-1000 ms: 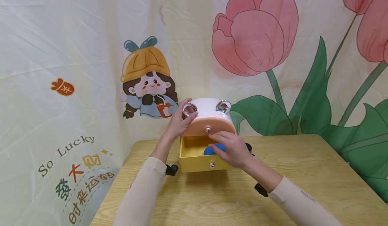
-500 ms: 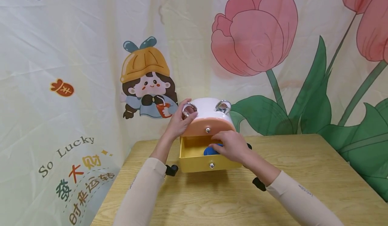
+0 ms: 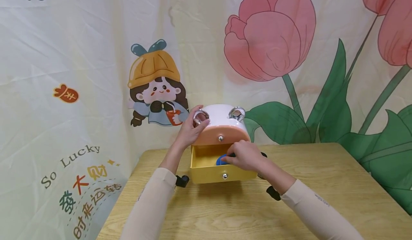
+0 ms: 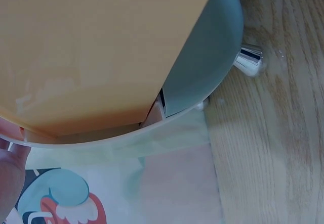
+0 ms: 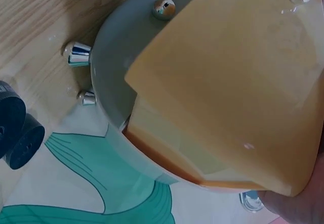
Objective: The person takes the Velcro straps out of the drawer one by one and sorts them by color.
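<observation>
A small rounded cabinet (image 3: 222, 115) with a white top, a peach upper front and silver rings stands on the table. Its yellow drawer (image 3: 207, 175), with a silver knob, is pulled out. My left hand (image 3: 190, 130) grips the cabinet's upper left side by the left ring, thumb in front. Over the right part of the drawer, my right hand (image 3: 246, 156) has its fingers bent down onto a blue object (image 3: 220, 160), mostly hidden; its kind cannot be told. From below, the wrist views show the drawer's underside (image 4: 91, 47) and a grey-blue lower front (image 5: 119, 47).
The wooden table (image 3: 206, 215) runs under the cabinet. A printed cloth (image 3: 206, 54) hangs close behind it. Black pieces (image 3: 182, 181) show beside both forearms. Silver feet (image 5: 78, 53) stick out under the cabinet.
My right hand has lowered slightly into the drawer, and its fingers have curled more around the blue object. My left hand and the cabinet have stayed in place.
</observation>
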Available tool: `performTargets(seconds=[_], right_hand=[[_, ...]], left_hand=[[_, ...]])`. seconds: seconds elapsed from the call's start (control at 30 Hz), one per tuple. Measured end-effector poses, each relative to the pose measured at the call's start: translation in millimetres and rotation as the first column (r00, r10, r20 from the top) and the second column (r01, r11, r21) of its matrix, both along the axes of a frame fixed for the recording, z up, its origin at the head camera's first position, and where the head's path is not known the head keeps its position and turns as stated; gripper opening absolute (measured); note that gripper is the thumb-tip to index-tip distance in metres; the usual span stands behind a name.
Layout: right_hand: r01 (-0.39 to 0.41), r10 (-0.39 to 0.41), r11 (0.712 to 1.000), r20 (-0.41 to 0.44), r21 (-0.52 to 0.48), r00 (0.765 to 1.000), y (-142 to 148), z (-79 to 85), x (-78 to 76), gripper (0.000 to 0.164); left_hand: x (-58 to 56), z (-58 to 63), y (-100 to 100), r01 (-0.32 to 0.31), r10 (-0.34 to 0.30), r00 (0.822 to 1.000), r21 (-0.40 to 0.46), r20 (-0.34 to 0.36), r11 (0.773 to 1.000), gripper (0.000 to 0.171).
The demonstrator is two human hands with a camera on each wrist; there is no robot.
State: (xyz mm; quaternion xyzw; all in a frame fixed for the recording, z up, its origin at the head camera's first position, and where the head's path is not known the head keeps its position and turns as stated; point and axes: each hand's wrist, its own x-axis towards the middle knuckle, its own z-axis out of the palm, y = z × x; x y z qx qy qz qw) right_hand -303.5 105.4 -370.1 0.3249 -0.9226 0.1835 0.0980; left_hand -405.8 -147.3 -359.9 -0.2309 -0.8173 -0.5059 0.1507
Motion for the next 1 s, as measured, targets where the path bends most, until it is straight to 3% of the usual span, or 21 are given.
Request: performTargets(seconds=[0.33,0.57,0.77,1.0], right_hand=[[-0.036,0.033,0.999,0.128,0.026,0.991,-2.3,7.2,-8.6,0.023],[-0.092,0.098,0.995,0.132,-0.046,0.986,2.7,6.2,-16.3,0.019],[-0.095,0.100,0.995,0.167,-0.041,0.981,4.9,5.9,-20.0,0.029],[-0.097,0.101,0.995,0.150,-0.032,0.983,5.8,3.8,-22.7,0.031]], left_hand=[[1.9,0.3,-0.4,0.018,-0.018,0.999,0.032,0.029,0.999,0.068],[1.5,1.7,0.9,0.005,-0.006,1.000,0.018,0.010,1.000,0.067],[-0.2,0.5,0.4,0.007,-0.007,1.000,0.009,0.005,1.000,0.069],[-0.3,0.4,0.9,0.009,-0.009,1.000,0.011,0.003,1.000,0.067]])
